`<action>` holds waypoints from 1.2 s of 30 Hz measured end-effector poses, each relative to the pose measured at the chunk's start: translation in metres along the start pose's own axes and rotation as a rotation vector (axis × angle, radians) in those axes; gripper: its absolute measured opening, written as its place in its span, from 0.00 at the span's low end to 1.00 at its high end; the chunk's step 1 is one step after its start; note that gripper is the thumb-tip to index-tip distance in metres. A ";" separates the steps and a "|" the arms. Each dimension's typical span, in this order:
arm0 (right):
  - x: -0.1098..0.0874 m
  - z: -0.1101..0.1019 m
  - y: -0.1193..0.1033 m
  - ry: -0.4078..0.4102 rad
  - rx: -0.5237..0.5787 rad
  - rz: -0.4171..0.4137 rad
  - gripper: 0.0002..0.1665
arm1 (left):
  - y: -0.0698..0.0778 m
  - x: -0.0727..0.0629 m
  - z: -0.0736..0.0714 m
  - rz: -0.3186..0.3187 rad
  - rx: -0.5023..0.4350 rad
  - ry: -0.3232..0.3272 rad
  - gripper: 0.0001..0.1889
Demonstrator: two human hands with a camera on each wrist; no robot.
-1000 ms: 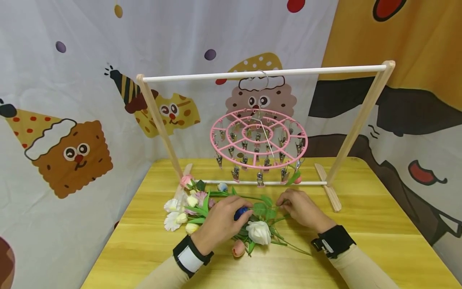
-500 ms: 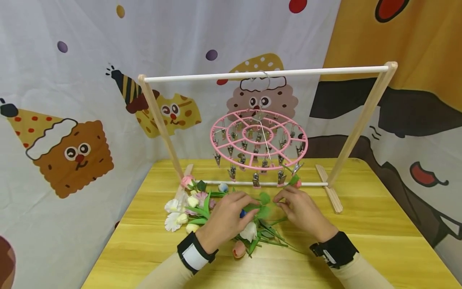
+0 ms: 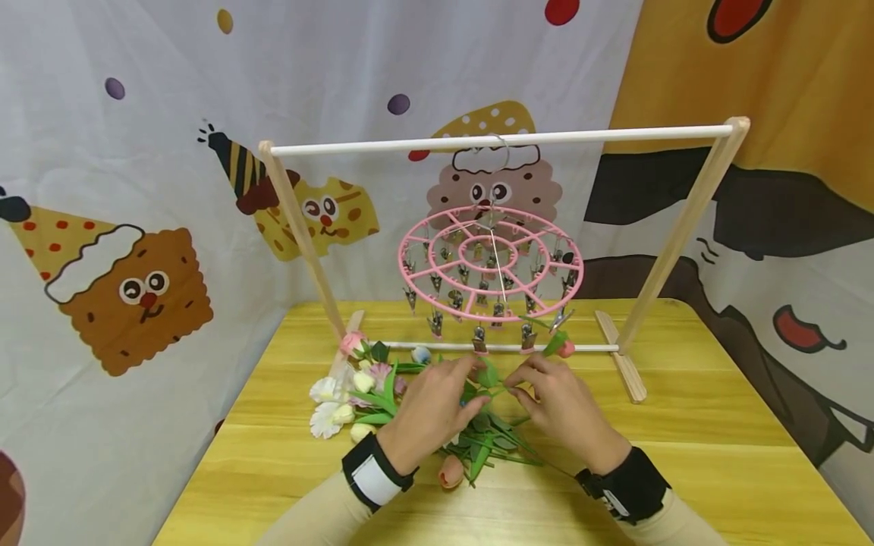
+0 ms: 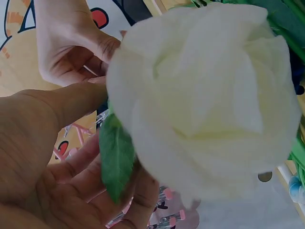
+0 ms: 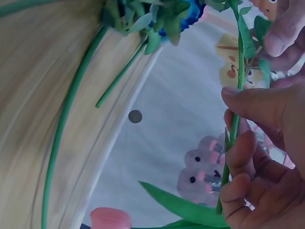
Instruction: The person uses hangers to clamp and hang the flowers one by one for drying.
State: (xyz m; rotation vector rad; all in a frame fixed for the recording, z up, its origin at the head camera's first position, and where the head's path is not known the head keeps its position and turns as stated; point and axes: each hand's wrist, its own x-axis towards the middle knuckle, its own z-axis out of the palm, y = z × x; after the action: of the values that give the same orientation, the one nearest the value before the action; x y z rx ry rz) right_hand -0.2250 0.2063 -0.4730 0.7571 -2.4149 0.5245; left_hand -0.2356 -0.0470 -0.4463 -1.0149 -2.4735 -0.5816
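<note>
A white rose (image 4: pixel 205 105) fills much of the left wrist view, its green leaf (image 4: pixel 116 160) lying against my left fingers. My left hand (image 3: pixel 433 413) holds it just below the bloom, thumb and fingers around the stem behind the petals. From the right, my right hand (image 3: pixel 570 409) pinches the green stem (image 5: pixel 233 124) of the rose lower down, with thumb against curled fingers. In the head view the left hand hides most of the bloom. Beneath both hands lie loose green stems and leaves, with a peach tulip (image 3: pixel 451 472) at the near side.
Behind the hands, a round pink clip hanger (image 3: pixel 399 262) hangs from a white rod (image 3: pixel 382 144) on a wooden stand. A pink bud (image 3: pixel 566 348) hangs at one right-hand clip. White and pink flowers (image 3: pixel 328 419) lie to the left on the wooden table (image 3: pixel 273 485).
The white rose has been lifted and turned behind the left hand. My right hand has moved left along the stem, closer to the left hand. The hanger has turned slightly.
</note>
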 end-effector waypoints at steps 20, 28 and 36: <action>0.006 -0.008 -0.031 0.105 0.010 -0.065 0.17 | 0.000 -0.003 -0.009 -0.092 0.003 -0.109 0.08; 0.013 -0.030 -0.036 0.338 0.213 -0.057 0.12 | -0.012 -0.018 -0.018 -0.112 -0.018 -0.063 0.07; 0.017 -0.044 -0.032 0.363 0.147 0.054 0.14 | -0.027 -0.031 -0.029 -0.144 -0.041 -0.037 0.07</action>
State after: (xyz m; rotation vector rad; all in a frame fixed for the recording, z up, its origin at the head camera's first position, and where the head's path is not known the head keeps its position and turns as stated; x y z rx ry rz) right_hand -0.2003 0.1976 -0.4227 0.5972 -2.0803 0.7949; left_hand -0.2287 -0.0971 -0.4442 -0.8752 -2.5925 -0.6670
